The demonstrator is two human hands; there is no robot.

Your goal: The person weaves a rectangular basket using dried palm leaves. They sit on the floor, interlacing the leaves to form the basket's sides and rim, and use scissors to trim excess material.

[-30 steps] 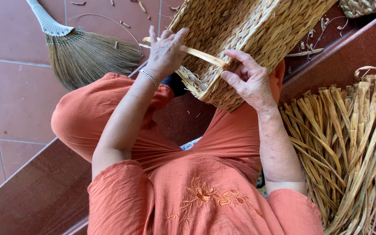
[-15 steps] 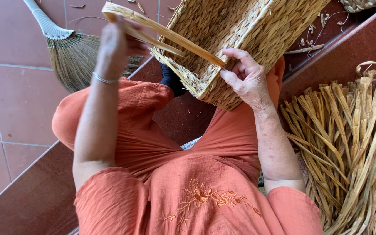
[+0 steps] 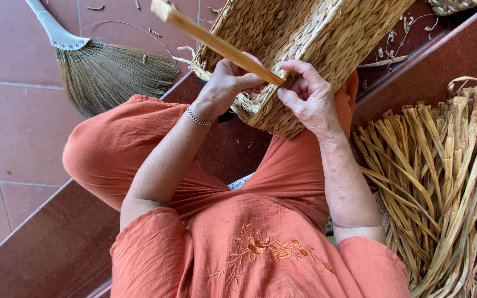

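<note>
Left hand (image 3: 224,85) was clamped on a strip (image 3: 216,44) at the basket (image 3: 316,33) rim. Right hand (image 3: 307,96) pinched the strip's end, with a broom (image 3: 111,72) lying nearby.

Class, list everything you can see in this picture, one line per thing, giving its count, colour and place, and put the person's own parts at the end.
woven basket: one, straw-coloured, top centre, resting against the knees
flat strip: one, light tan, runs from the top edge down to the basket's corner
broom: one, brown bristles with a white handle, on the floor at upper left
bundle of dried strips: one heap, tan, at the right
floor tiles: reddish, left side
step: dark red-brown, lower left
orange clothes: one outfit with embroidery, bottom centre
bracelet: one, silver, on the left wrist
left hand: gripping the flat strip
right hand: pinching the strip's lower end at the basket's edge
</note>
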